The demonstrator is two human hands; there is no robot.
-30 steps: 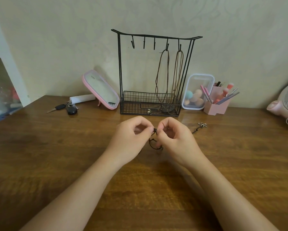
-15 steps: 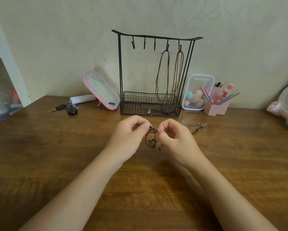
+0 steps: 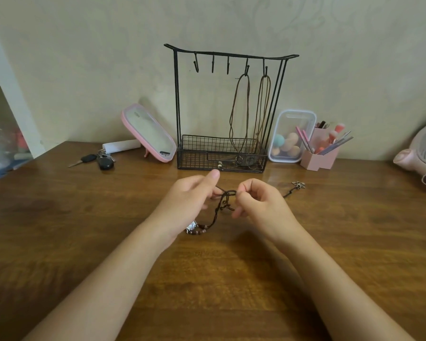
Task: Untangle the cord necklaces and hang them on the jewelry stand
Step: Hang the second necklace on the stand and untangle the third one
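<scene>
dark cord necklace (image 3: 225, 201): thin cord bunched into a small knot of loops. You hold it just above the table (image 3: 84, 217), between your two hands and in front of the jewelry stand (image 3: 228, 54).
beaded section (image 3: 199, 228): brown beads and a small silver piece low on the same cord, by your left wrist. Cannot tell whether it rests on the wood.
flower pendant (image 3: 298, 185): metal, lying on the table beside your right hand. Its cord runs in behind that hand, and its link to the knot is hidden.
left hand (image 3: 189, 200): fingers curled onto a strand at the knot's left side, thumb lifted off.
right hand (image 3: 258, 203): thumb and forefinger pinch the top of the knot, other fingers curled beneath.
handling, as judged: light and limp with no stiffness, so a loop collapses once you let go. The cord probably grips itself, so a hard pull would tighten the knot. The beads and pendant carry the only weight and may swing or snag.
where to hold: use your fingertips close beside a crossing, one strand per hand, and ease loops open instead of tugging the ends. To hang it, lift by the bare cord, not the beads.
hung necklaces (image 3: 241, 107): two brown cords on the stand's two right hooks.
free hooks (image 3: 196, 66): three, on the left.
</scene>
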